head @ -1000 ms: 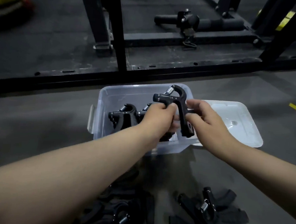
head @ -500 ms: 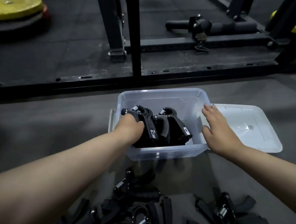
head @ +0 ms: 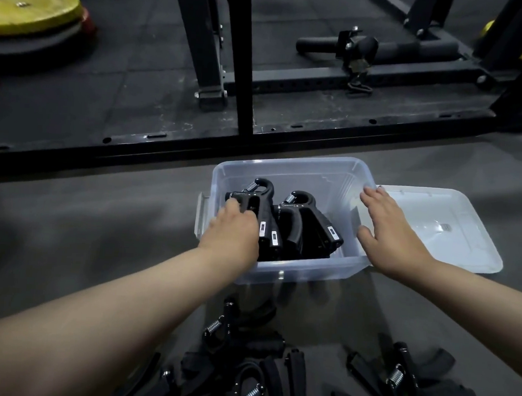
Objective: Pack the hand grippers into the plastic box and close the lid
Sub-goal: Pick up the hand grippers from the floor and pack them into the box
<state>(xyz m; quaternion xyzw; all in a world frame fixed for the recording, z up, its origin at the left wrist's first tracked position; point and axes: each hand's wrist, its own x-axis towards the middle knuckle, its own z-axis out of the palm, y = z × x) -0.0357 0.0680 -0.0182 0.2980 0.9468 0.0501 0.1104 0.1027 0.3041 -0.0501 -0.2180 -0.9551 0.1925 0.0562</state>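
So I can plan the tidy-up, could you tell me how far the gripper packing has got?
Done: several hand grippers in the plastic box. In hand: left hand grips the leftmost gripper; right hand rests on the rim. Left: loose grippers on the floor; lid off, beside the box.

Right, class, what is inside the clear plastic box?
Black hand grippers with metal springs, packed left in the clear plastic box. The left hand grips one and hides part, so their count is unclear.

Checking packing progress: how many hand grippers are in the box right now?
3: first gripper in the left hand, second gripper beside it, third gripper at the box middle. More may hide underneath.
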